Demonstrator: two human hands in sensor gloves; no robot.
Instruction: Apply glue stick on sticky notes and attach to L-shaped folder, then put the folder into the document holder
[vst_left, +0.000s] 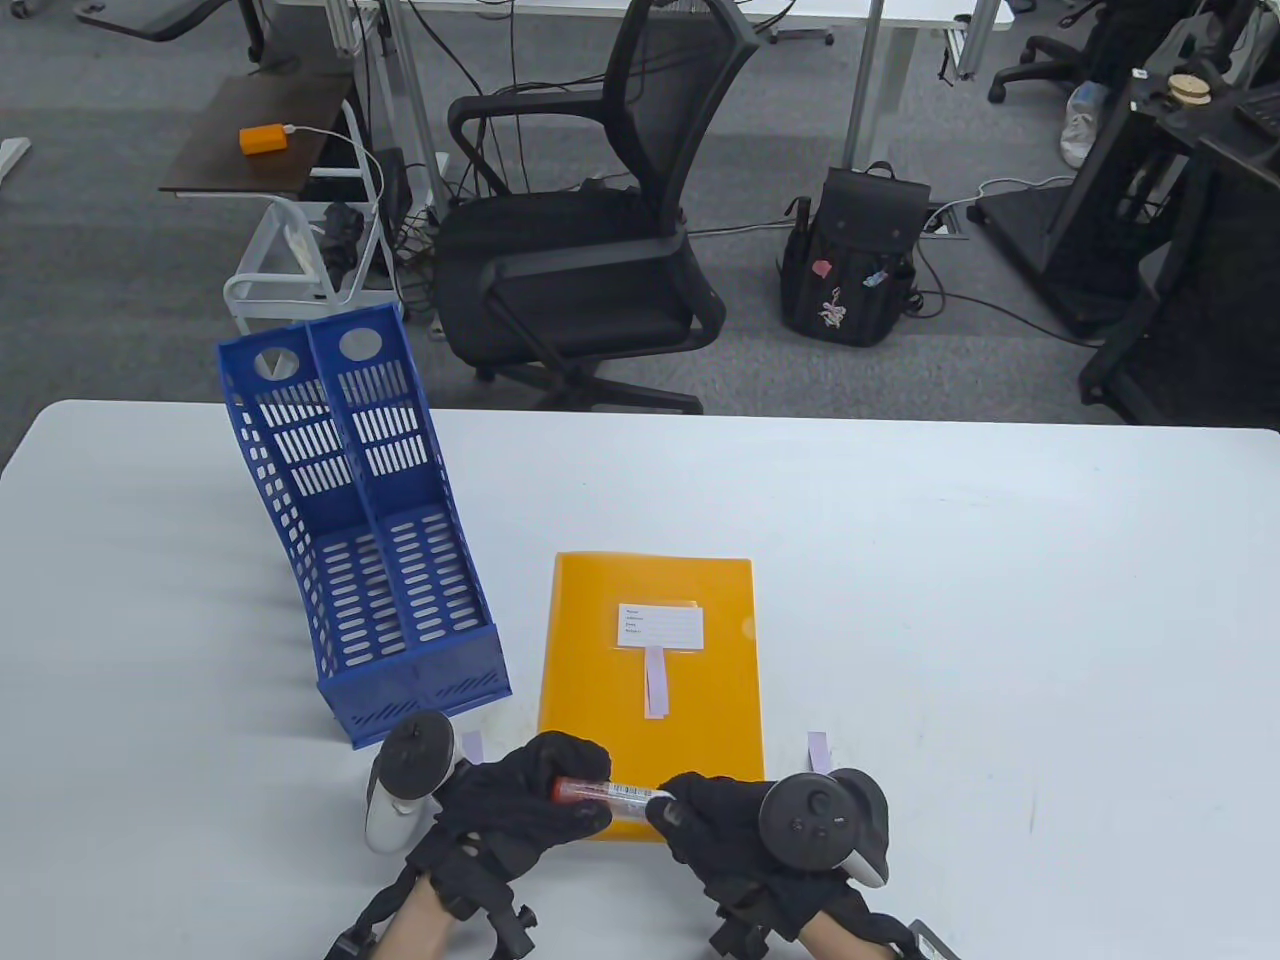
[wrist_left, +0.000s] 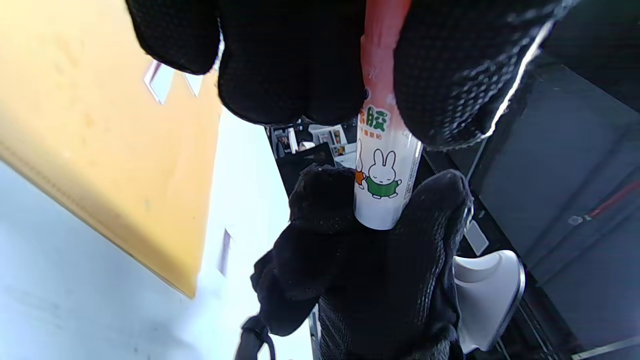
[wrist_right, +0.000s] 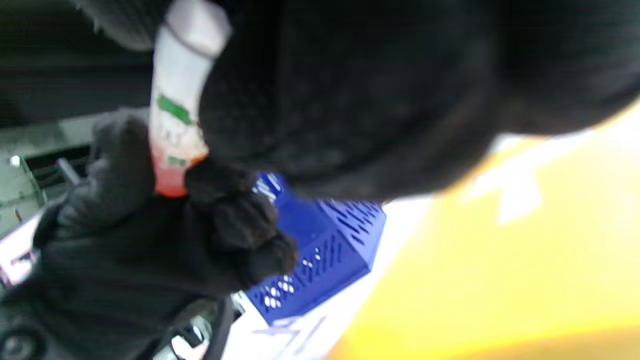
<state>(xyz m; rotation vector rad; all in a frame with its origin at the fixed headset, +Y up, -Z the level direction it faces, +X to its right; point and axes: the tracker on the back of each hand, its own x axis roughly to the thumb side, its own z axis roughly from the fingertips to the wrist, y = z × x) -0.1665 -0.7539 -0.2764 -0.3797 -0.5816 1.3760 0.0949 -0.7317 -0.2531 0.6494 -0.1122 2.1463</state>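
Observation:
A glue stick (vst_left: 612, 794) with a white body and a red cap end is held level between both hands, just above the near edge of the orange L-shaped folder (vst_left: 650, 680). My left hand (vst_left: 560, 800) grips the red end, and my right hand (vst_left: 675, 808) pinches the white end. In the left wrist view the glue stick (wrist_left: 382, 170) shows a rabbit print. A purple sticky note (vst_left: 657, 685) lies on the folder under its white label (vst_left: 660, 625). Loose purple notes lie to the left (vst_left: 472, 745) and right (vst_left: 819, 750) of the folder. The blue document holder (vst_left: 370, 560) stands left of the folder.
Behind the table are a black office chair (vst_left: 590, 230), a backpack (vst_left: 860, 260) and a small side table (vst_left: 260, 135). The white table (vst_left: 1000, 620) stretches wide to the right of the folder.

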